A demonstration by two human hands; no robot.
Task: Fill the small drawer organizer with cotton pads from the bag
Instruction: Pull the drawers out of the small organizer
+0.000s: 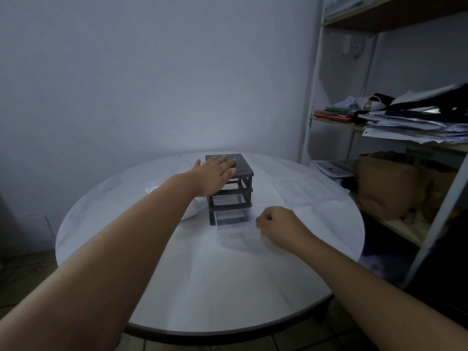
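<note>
A small dark grey drawer organizer with three levels stands at the middle of the round white table. My left hand lies flat on its top, fingers straight. A clear bottom drawer sticks out toward me; it is faint and hard to make out. My right hand is curled at the drawer's right front corner and seems to grip it. A white bag lies to the left of the organizer, mostly hidden behind my left forearm. No cotton pads can be made out.
A white metal shelf unit stands to the right of the table, holding stacked papers and a brown paper bag. A plain wall is behind the table. The floor is tiled.
</note>
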